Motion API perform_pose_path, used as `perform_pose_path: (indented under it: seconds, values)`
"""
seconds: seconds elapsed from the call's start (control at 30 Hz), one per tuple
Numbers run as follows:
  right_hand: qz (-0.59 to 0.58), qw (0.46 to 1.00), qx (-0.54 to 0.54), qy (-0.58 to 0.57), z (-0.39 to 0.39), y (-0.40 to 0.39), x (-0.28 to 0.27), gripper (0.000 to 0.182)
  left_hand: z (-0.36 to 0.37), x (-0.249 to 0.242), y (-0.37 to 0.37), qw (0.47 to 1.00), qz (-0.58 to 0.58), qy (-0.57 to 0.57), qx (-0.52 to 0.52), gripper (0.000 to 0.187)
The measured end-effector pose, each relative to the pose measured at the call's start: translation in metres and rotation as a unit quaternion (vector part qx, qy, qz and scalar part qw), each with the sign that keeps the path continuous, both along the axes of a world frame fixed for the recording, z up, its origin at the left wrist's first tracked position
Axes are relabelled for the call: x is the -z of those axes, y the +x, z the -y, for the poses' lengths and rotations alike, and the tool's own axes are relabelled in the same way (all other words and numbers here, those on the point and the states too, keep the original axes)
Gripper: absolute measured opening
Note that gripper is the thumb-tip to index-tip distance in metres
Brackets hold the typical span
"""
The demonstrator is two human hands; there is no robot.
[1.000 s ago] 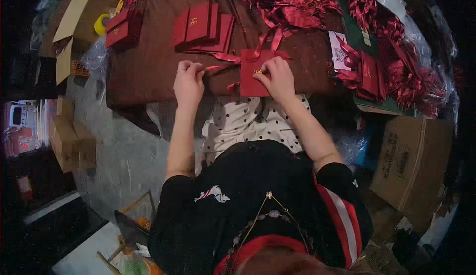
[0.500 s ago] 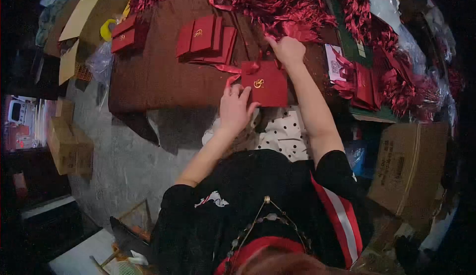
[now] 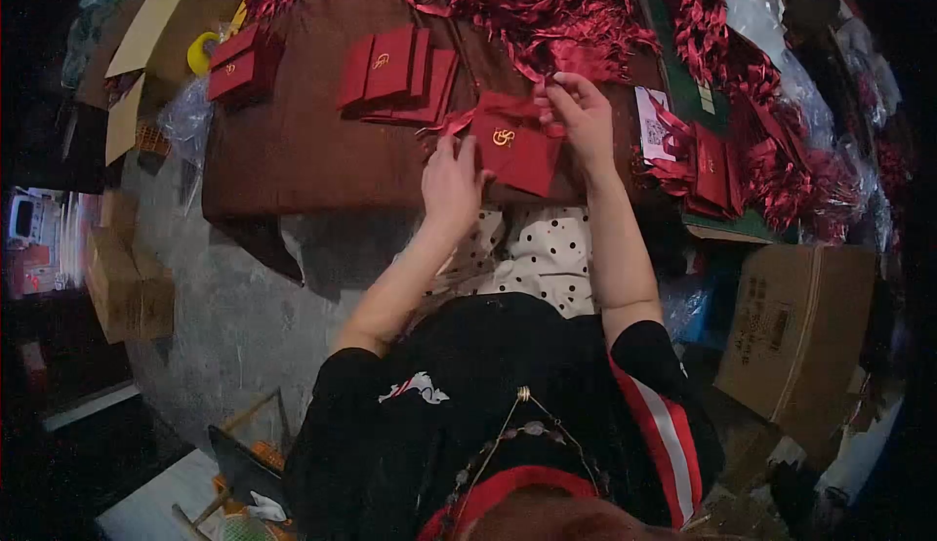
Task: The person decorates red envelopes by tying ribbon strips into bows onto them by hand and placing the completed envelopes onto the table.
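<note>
A flat red pouch [image 3: 522,159] with a gold monogram lies tilted near the table's front edge. My left hand [image 3: 452,188] rests at its left side, fingers stretched forward beside a loose red ribbon [image 3: 457,123] and thumb by the pouch's lower left edge. Above the pouch's upper right corner, my right hand [image 3: 586,126] pinches a red ribbon, its fingertips raised slightly. Part of that ribbon is hidden behind the fingers. Left of the pouch sits a small stack of matching red pouches [image 3: 392,65].
The brown cloth-covered table [image 3: 303,141] also bears a big heap of red ribbons [image 3: 547,4] and more pouches [image 3: 234,65] at left. A printed card [image 3: 656,126] and ribboned pouches [image 3: 715,172] lie at right. Cardboard boxes [image 3: 800,331] stand on both sides.
My right hand has turned from a closed fist to a raised pinch on the ribbon. The pouch has tilted clockwise. My left hand has shifted slightly left, its fingers closer together.
</note>
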State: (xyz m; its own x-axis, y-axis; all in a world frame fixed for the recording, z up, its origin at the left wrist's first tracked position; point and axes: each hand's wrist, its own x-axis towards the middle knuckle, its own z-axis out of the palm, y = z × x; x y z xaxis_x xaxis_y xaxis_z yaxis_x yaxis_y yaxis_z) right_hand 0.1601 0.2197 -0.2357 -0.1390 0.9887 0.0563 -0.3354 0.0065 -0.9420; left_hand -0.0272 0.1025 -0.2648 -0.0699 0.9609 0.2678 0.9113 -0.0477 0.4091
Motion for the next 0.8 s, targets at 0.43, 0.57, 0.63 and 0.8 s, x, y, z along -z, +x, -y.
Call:
perform_pose_path:
  seconds: [0.43,0.57,0.63,0.8]
  values:
    - [0.394,0.861,0.004,0.322,0.063,-0.032,0.037,0.015,0.004,0.021,0.004,0.988,0.121,0.070,-0.063,0.051]
    - [0.410,0.860,-0.006,0.305,0.063,-0.039,0.045,0.015,0.003,0.023,0.000,0.981,0.175,0.019,-0.083,0.051]
    - [0.408,0.858,-0.005,0.312,0.060,-0.042,0.050,0.016,0.002,0.024,0.000,0.981,0.172,0.014,-0.087,0.049]
    - [0.433,0.836,-0.007,0.336,0.057,-0.047,0.049,0.016,0.003,0.020,0.001,0.984,0.153,0.033,-0.079,0.048]
